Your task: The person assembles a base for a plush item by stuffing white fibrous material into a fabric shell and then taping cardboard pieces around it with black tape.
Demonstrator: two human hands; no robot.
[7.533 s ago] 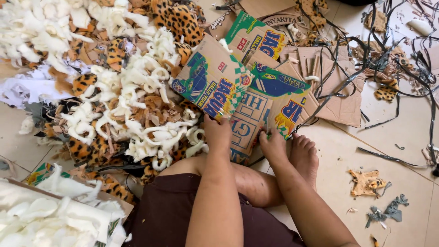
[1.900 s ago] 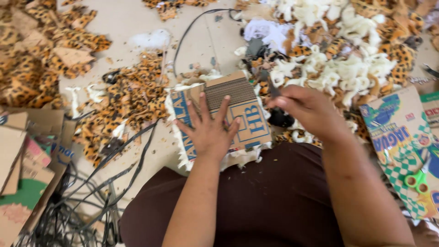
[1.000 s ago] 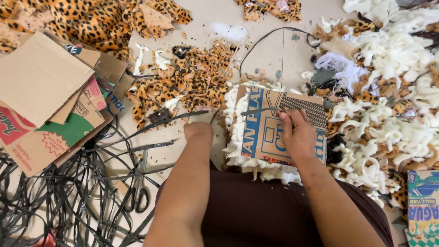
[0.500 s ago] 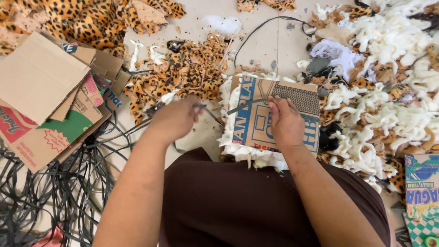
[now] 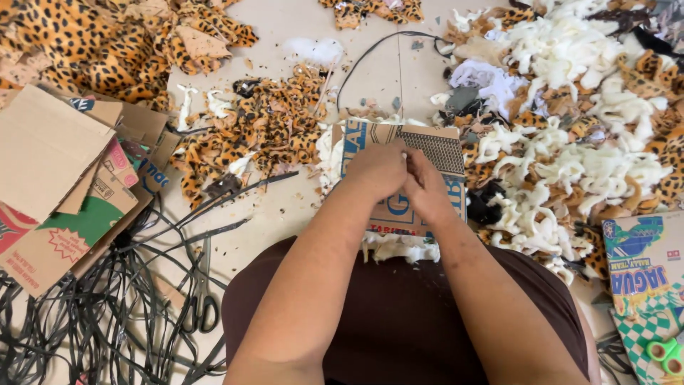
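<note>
Cardboard (image 5: 427,146) lies flat on the floor just beyond your knees, resting on white fluffy fabric (image 5: 399,246) that pokes out at its near edge. Your left hand (image 5: 377,170) and right hand (image 5: 426,187) meet on top of it, fingers curled together and pressed against each other; whether they pinch anything small you cannot tell from here. Left of your hands lie leopard-print scraps (image 5: 263,128), a stack of flattened boxes (image 5: 64,178), black straps (image 5: 85,321) and scissors (image 5: 203,299). Right of them sits a heap of white fluff strips (image 5: 570,164) and a printed box (image 5: 645,278).
</note>
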